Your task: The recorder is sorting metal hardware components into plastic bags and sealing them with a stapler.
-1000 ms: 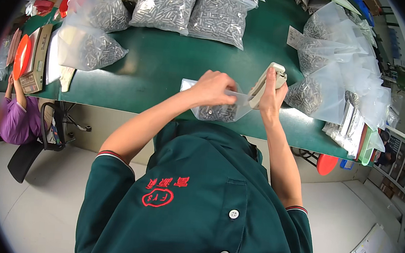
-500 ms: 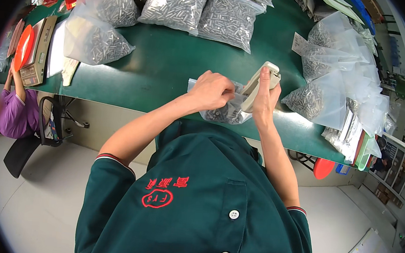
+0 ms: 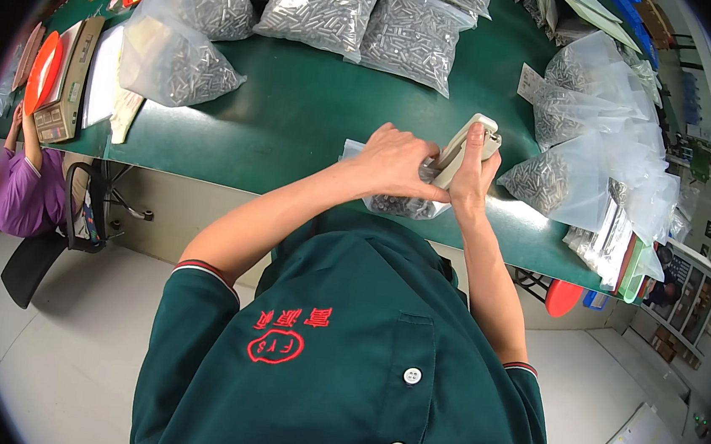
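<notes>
My right hand (image 3: 471,177) is closed around a cream stapler (image 3: 481,125), thumb up along its side, the upper end pointing away from me. My left hand (image 3: 396,162) meets it from the left. Its curled fingers and stretched thumb close about the stapler's lower end, which they partly hide. Under both hands, by the table's near edge, lies a clear plastic bag (image 3: 403,207) of small dark grey metal parts. Most of this bag's top is covered by my left hand, so I cannot tell whether the stapler's jaws touch it.
Full bags of metal pins (image 3: 409,41) lie across the back of the green table (image 3: 296,124). More bags (image 3: 536,183) stand at the right, another (image 3: 183,72) at the left. A scale (image 3: 70,96) with a red plate is at far left, beside a seated person in purple (image 3: 32,198).
My left hand has moved right, from over the bag onto the stapler's lower end, its thumb now stretched out. The stapler and my right hand have shifted slightly right.
</notes>
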The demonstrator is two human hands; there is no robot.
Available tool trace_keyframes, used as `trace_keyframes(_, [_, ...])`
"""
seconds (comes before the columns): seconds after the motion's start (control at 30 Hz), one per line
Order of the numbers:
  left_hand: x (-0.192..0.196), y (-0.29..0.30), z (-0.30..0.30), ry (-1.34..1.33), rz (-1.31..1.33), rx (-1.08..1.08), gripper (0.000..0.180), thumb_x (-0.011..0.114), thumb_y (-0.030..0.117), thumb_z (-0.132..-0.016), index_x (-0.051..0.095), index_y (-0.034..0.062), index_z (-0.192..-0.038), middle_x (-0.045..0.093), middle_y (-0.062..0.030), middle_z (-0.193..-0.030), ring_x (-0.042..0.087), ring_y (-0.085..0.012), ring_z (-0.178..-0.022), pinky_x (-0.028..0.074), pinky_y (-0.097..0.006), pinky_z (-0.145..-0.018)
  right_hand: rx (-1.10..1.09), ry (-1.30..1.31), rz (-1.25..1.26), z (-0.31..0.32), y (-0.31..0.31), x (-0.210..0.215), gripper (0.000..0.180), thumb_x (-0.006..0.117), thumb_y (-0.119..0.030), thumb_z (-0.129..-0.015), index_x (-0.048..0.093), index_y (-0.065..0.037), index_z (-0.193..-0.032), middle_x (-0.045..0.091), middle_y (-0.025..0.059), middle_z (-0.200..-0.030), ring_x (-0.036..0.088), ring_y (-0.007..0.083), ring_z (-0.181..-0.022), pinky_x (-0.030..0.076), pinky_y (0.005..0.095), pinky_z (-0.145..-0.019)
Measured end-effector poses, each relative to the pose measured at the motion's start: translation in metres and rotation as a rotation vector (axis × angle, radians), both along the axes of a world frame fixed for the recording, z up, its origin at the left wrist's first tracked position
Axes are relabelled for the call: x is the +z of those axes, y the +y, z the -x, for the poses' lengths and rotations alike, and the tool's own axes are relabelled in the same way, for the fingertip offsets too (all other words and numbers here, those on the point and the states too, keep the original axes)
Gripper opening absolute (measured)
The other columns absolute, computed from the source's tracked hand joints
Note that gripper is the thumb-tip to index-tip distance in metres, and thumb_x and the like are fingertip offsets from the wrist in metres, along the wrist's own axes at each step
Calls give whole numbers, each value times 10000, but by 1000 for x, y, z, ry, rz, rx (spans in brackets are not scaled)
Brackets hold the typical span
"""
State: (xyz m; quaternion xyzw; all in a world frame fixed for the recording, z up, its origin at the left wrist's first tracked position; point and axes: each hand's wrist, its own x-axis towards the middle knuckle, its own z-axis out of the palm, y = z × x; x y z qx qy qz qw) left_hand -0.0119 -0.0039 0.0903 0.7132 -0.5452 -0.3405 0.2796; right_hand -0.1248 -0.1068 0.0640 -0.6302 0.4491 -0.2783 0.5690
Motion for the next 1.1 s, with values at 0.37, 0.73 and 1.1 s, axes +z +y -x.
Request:
trace_keyframes(0.37, [-19,0,-9,124,-7,-19,434,733,407,-630,666,13,-799,635,-137,-685,608,-301,-709,458,-383,-670,-52,-13,43,-9,4,-1,390,594,-381,-875,573,8,-884,580,39,-768,516,116,-692,431,274,-626])
trace_keyframes(0.73, [-23,45,-47,240,-3,106,148,644,134,-748,661,-11,-773,601,-122,-629,543,-224,-578,417,-332,-568,-91,-4,9,-11,10,4,397,597,-407,-870,567,-11,-865,564,26,-752,500,100,-675,426,264,-616])
trace_keyframes(1.1, [-23,47,-44,239,83,148,170,658,101,-716,622,-25,-824,600,-132,-630,570,-274,-597,418,-365,-574,-14,-66,-62,-47,41,7,400,597,-406,-877,550,-11,-921,565,35,-785,510,104,-694,431,261,-619])
